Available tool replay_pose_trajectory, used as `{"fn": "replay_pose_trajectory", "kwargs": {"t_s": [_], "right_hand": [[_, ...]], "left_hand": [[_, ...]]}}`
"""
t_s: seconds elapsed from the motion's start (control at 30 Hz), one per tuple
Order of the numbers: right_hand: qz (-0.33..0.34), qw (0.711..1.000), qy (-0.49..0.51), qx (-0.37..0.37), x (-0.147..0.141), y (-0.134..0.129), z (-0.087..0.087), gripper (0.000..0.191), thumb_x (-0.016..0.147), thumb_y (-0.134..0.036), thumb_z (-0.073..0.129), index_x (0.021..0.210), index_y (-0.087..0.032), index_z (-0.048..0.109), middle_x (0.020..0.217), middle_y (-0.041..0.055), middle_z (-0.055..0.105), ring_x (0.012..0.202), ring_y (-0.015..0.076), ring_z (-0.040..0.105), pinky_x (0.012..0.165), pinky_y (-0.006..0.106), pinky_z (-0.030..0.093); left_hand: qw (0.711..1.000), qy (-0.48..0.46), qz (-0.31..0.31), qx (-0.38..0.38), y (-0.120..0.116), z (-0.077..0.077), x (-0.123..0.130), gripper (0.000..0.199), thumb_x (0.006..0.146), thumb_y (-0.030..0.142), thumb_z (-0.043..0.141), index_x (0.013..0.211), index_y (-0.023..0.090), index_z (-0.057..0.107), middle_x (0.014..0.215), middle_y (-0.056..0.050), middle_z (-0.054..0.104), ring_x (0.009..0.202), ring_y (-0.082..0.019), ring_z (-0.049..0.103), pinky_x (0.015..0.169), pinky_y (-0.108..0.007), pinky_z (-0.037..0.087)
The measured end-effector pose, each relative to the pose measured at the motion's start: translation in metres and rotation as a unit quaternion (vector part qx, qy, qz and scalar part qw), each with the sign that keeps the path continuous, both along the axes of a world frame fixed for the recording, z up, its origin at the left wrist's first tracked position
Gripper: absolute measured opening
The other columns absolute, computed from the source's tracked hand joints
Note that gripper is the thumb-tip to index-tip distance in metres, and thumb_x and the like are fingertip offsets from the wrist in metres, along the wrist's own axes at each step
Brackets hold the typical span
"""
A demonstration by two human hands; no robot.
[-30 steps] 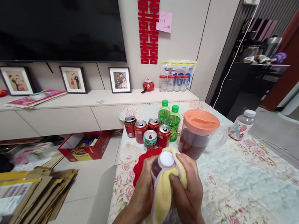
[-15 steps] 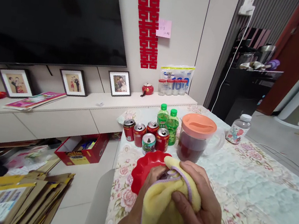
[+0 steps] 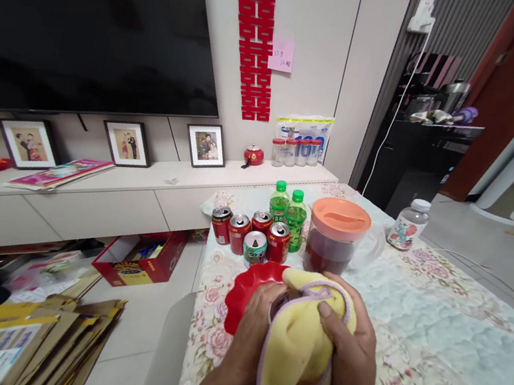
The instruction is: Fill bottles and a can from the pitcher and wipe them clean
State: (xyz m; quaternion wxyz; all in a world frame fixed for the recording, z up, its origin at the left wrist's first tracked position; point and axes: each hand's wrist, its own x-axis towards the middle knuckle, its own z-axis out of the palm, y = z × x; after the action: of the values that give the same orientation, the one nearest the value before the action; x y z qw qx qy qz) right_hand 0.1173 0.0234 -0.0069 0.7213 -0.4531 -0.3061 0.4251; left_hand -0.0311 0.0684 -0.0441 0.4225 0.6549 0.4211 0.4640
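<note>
We see a yellow cloth (image 3: 297,350) wrapped over sth. mostly hidden, axis unclear, at the table's (image 3: 436,327) near left edge. Left hand (image 3: 256,330) grips under it, right hand (image 3: 348,352) clamps the cloth on top. Red plate (image 3: 245,289) just beyond; can labels unreadable.

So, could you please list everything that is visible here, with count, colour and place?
yellow cloth: 1, yellow, purple edge, wrapped over something held in both hands
red dish: 1, red, table, behind hands
cans: 5, four red, one green, table
green bottles: 2, green, behind cans
pitcher: 1, clear, orange lid, dark drink
clear bottle: 1, white cap, far right
table: 1, floral cover
photo frames: 3, dark, shelf
left hand: 1, grip underneath cloth
right hand: 1, grip on cloth
</note>
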Motion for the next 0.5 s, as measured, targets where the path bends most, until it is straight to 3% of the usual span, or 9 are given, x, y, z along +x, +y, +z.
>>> {"fn": "replay_pose_trajectory", "kwargs": {"t_s": [0.1,0.17,0.3,0.4,0.5], "right_hand": [[0.053,0.997,0.055,-0.006,-0.007,0.015,-0.009,0.075,0.078,-0.051,0.085,0.143,-0.023,0.061,0.123,0.0103,0.076,0.105,0.0314,0.074,0.084,0.039,0.064],[0.086,0.996,0.031,0.0,-0.011,0.025,-0.017,0.068,0.082,-0.053,0.082,0.14,-0.023,0.063,0.131,0.0106,0.073,0.117,0.0313,0.071,0.097,0.04,0.061],[0.128,0.988,-0.085,0.024,-0.009,0.04,-0.037,0.05,0.096,-0.054,0.063,0.136,-0.024,0.065,0.144,0.009,0.066,0.134,0.0277,0.061,0.113,0.039,0.051],[0.126,0.97,-0.203,0.033,-0.001,0.045,-0.048,0.047,0.101,-0.049,0.05,0.14,-0.025,0.062,0.147,0.0083,0.063,0.136,0.027,0.06,0.115,0.042,0.048],[0.116,0.956,-0.267,0.025,0.001,0.045,-0.051,0.043,0.1,-0.042,0.05,0.136,-0.026,0.066,0.142,0.0081,0.066,0.132,0.0292,0.06,0.113,0.047,0.047]], "left_hand": [[0.999,-0.023,-0.018,-0.025,0.0,0.007,-0.002,0.061,0.074,0.038,0.085,0.129,0.024,0.063,0.133,-0.013,0.071,0.126,-0.036,0.064,0.109,-0.047,0.051],[0.996,-0.052,-0.03,-0.066,-0.001,0.008,-0.003,0.077,0.069,0.033,0.089,0.137,0.025,0.053,0.137,-0.012,0.069,0.125,-0.035,0.066,0.105,-0.045,0.054],[0.989,-0.098,-0.036,-0.109,-0.001,0.002,-0.005,0.089,0.069,0.024,0.089,0.142,0.027,0.039,0.146,-0.013,0.063,0.129,-0.032,0.064,0.109,-0.043,0.052],[0.984,-0.1,-0.058,-0.135,0.0,-0.001,-0.009,0.094,0.07,0.016,0.084,0.147,0.027,0.031,0.149,-0.014,0.06,0.134,-0.031,0.061,0.116,-0.044,0.046],[0.979,-0.106,-0.07,-0.158,0.001,-0.001,-0.014,0.095,0.072,0.015,0.077,0.152,0.026,0.027,0.148,-0.013,0.06,0.136,-0.031,0.059,0.116,-0.045,0.045]]}}
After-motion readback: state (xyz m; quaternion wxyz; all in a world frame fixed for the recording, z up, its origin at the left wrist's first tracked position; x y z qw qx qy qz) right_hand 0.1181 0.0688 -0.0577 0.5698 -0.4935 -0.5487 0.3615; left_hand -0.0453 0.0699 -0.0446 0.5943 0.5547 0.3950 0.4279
